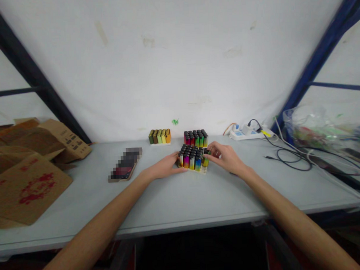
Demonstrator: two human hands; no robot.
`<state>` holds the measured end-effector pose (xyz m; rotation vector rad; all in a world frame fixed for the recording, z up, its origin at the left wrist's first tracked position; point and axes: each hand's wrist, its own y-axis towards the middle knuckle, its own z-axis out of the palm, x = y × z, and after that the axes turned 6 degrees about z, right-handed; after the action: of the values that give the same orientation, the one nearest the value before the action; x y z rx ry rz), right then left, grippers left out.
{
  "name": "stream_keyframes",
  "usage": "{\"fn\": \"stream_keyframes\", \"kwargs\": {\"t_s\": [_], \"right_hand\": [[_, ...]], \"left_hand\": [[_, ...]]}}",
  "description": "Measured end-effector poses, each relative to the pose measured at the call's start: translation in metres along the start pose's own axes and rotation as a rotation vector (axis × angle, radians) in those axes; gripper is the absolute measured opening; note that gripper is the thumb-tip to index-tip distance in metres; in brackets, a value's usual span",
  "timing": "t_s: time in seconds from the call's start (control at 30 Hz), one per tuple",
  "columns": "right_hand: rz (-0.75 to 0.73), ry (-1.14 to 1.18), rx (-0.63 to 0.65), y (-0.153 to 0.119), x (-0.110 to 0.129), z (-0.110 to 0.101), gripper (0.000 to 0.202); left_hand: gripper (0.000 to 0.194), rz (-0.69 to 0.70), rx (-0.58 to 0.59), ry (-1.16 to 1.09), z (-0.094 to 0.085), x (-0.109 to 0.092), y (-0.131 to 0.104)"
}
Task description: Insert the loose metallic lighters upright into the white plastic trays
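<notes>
A white tray [202, 171] on the table bears several upright lighters [192, 163] in bright colours with black tops. My left hand [167, 166] is closed round the tray's left side, thumb along the front edge. At the right end, my right hand [222, 157] pinches a yellow-green lighter [206, 154] between thumb and fingers, close to the others. Just behind stands a second group of colourful lighters [195, 138]. Farther left, near the wall, a third group in brown, green, yellow and orange [160, 137] sits on a white base.
A phone [125, 164], partly pixelated, lies on the table [183, 206] to the left. Cardboard boxes [36, 185] crowd the left side. A power strip [248, 133], black and white cables and plastic bags [310, 123] are at the right.
</notes>
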<state>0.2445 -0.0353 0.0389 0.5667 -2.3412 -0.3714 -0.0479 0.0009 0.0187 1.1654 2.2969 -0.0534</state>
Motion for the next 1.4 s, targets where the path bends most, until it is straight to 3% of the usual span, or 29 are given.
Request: {"fn": "stream_keyframes", "kwargs": {"t_s": [0.4, 0.6, 0.67, 0.8, 0.9, 1.0, 1.1, 1.23, 1.4], "right_hand": [[-0.006, 0.027, 0.055, -0.003, 0.008, -0.002, 0.032], [0.027, -0.096, -0.032, 0.0, -0.004, -0.034, 0.039], [0.074, -0.109, 0.069, 0.0, -0.015, -0.052, 0.043], [0.256, -0.12, 0.493, -0.008, -0.039, -0.082, 0.048], [0.384, -0.161, 0.71, -0.015, -0.052, -0.087, 0.051], [0.44, -0.175, 0.809, -0.016, -0.058, -0.081, 0.052], [0.388, -0.171, 0.737, -0.012, -0.056, -0.073, 0.05], [0.236, 0.037, 0.433, -0.009, -0.041, -0.068, 0.045], [0.116, 0.498, 0.453, -0.01, -0.01, -0.062, 0.033]], "left_hand": [[0.054, 0.006, 0.009, -0.012, 0.0, 0.002, 0.001], [0.054, 0.0, 0.006, -0.001, 0.0, 0.0, 0.0], [0.053, 0.002, 0.006, 0.01, -0.001, 0.0, 0.0], [0.053, 0.003, 0.012, 0.017, -0.001, 0.0, 0.0], [0.053, -0.005, 0.024, 0.011, -0.001, 0.0, 0.0], [0.054, -0.008, 0.023, 0.011, -0.001, 0.0, 0.0], [0.055, -0.01, 0.018, 0.006, -0.001, -0.001, 0.0], [0.054, 0.01, 0.022, 0.005, -0.001, 0.0, 0.0], [0.055, 0.01, 0.012, 0.008, 0.0, 0.001, 0.0]]}}
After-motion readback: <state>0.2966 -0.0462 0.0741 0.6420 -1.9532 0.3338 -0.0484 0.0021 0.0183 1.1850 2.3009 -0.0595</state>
